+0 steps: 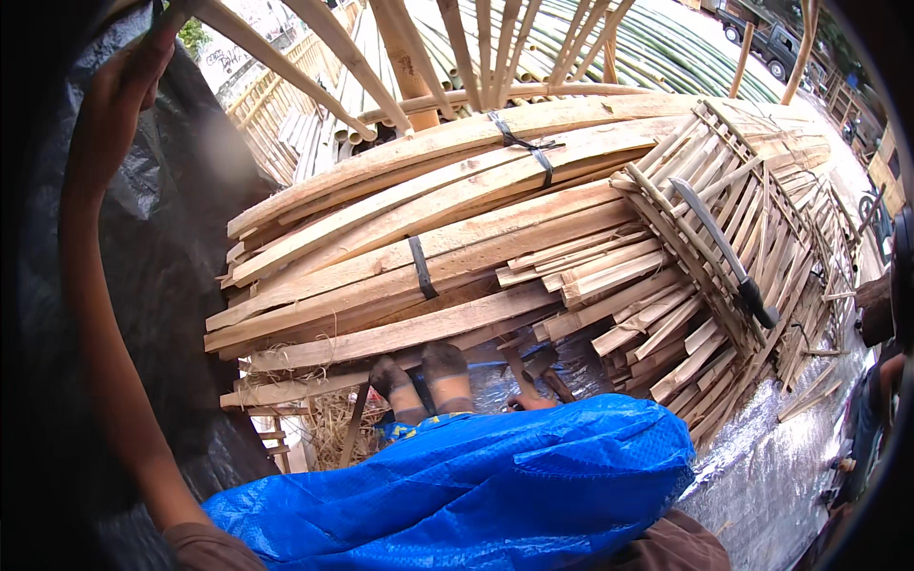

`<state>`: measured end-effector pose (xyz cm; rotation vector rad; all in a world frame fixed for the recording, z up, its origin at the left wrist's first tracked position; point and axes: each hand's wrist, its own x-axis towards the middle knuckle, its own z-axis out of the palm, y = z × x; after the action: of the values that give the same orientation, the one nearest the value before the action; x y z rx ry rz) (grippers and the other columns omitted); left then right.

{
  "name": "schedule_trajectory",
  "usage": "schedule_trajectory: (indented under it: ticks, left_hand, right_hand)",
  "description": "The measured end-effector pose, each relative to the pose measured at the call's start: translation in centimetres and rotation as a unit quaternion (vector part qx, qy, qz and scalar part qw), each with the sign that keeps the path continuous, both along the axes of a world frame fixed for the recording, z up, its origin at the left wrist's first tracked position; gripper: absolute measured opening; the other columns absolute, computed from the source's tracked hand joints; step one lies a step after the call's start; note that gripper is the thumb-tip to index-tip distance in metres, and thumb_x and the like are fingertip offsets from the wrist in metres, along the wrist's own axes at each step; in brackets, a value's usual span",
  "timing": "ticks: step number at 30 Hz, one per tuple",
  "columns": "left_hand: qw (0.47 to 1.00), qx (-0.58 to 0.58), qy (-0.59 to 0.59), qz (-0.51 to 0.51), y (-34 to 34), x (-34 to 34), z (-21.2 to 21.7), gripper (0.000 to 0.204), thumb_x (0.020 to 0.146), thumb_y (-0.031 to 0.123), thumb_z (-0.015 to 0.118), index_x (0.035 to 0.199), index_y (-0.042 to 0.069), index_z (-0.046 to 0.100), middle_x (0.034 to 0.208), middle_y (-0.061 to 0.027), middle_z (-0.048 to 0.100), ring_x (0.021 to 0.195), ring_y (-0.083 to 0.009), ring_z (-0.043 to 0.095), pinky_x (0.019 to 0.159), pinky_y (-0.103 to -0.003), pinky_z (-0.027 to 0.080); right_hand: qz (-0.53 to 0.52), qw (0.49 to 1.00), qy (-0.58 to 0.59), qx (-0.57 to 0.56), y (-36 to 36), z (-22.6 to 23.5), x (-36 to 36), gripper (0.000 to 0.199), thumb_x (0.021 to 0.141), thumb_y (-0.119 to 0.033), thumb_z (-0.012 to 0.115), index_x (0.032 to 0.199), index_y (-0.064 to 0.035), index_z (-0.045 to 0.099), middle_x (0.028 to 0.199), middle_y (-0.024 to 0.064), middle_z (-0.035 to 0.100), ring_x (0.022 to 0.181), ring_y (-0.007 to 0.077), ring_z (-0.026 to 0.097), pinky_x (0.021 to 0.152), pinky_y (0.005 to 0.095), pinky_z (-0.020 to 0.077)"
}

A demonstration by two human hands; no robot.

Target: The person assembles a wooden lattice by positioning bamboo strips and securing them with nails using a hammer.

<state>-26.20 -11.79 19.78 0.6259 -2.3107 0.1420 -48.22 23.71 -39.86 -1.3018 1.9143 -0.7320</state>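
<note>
My left hand (129, 76) is raised at the upper left on a long bare forearm. Its fingers close around the near end of a pale bamboo slat (286, 71) that slants away to the right. My right hand is out of sight. A blue tarp (476, 495) covers my lap, and my two dusty feet (424, 381) poke out beyond it, against a stack of split bamboo slats (400, 257) tied with black bands. A long knife with a black handle (724, 249) lies on a woven bamboo lattice panel (724, 190) to the right.
Black plastic sheeting (190, 238) hangs at my left. A silver ground sheet (762, 476) with loose slivers lies at the lower right. Green bamboo poles (666, 48) and a parked vehicle (771, 38) are at the back. Another person (871, 400) is at the right edge.
</note>
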Motion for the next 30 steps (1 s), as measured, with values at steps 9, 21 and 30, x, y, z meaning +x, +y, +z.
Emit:
schedule_trajectory:
  ticks: [9,21,30]
  left_hand:
    - [0.915,0.375,0.072,-0.130,-0.4,-6.3,-3.5,0.037,0.099,0.051,0.052,0.092,0.015,0.055,0.060,0.0133,0.033,0.045,0.0032,0.025,0.038,-0.018,0.017]
    - [0.797,0.591,-0.110,-0.052,-12.1,-19.0,-22.0,0.044,0.098,0.052,0.054,0.078,0.014,0.052,0.057,0.0095,0.035,0.042,-0.0023,0.024,0.038,-0.024,0.017]
    - [0.951,0.248,-0.170,0.075,-14.6,-21.1,-27.4,0.044,0.082,0.039,0.077,0.110,0.007,0.066,0.105,-0.0153,0.071,0.103,-0.0285,0.066,0.090,-0.039,0.049]
  right_hand:
    - [-0.006,0.999,-0.010,-0.030,0.2,0.1,0.5,0.032,0.089,-0.036,0.064,0.113,-0.0155,0.065,0.091,0.0136,0.072,0.078,0.0309,0.072,0.071,0.0435,0.0569]
    - [-0.041,0.996,-0.032,-0.071,0.9,-0.9,1.0,0.032,0.089,-0.035,0.065,0.114,-0.0144,0.065,0.092,0.0141,0.072,0.078,0.0312,0.072,0.070,0.0436,0.0568]
    - [-0.098,0.988,-0.051,-0.107,0.7,-0.3,1.3,0.028,0.088,-0.029,0.069,0.109,-0.0104,0.068,0.079,0.0145,0.071,0.072,0.0304,0.072,0.064,0.0409,0.0562]
